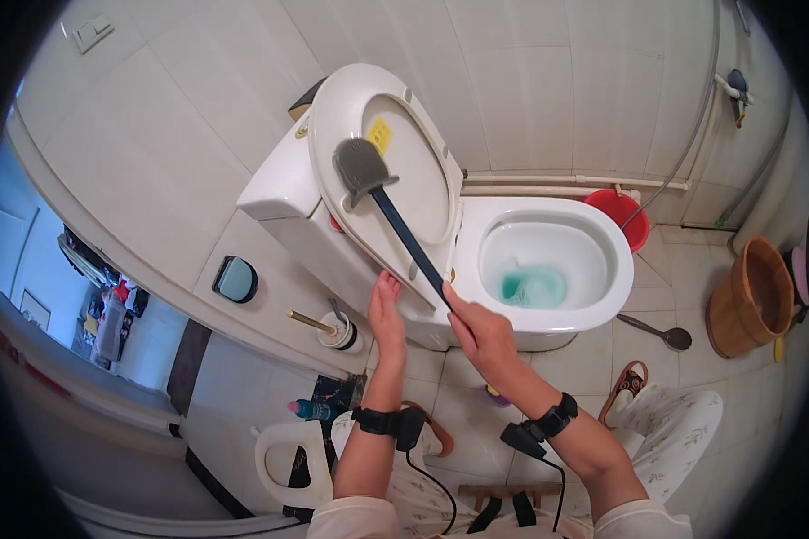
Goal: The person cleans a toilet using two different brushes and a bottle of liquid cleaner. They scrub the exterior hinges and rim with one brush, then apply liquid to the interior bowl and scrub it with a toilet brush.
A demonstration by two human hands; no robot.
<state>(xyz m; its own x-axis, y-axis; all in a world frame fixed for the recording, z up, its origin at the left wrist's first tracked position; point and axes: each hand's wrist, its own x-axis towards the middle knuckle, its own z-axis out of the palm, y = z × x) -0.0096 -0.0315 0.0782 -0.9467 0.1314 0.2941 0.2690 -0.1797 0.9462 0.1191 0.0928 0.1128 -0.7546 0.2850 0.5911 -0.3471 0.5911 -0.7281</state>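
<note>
My right hand [484, 337] is closed around the end of a dark-handled toilet brush [408, 238]. Its grey head points up and left, in front of the raised toilet lid and seat [440, 166]. My left hand [386, 310] has its fingers stretched out, close to the lower edge of the raised seat; whether it touches it I cannot tell. Blue-green liquid lies at the bottom of the white toilet bowl [602, 256], right of my hands.
A brush holder [340, 334] stands by the left wall, below a wall-mounted box [235, 279]. A red bucket [618, 218] is behind the bowl. At right are a wooden bucket [721, 310] and a dark ladle-like tool [656, 332]. A bottle [310, 410] and a white seat ring [265, 454] lie lower left.
</note>
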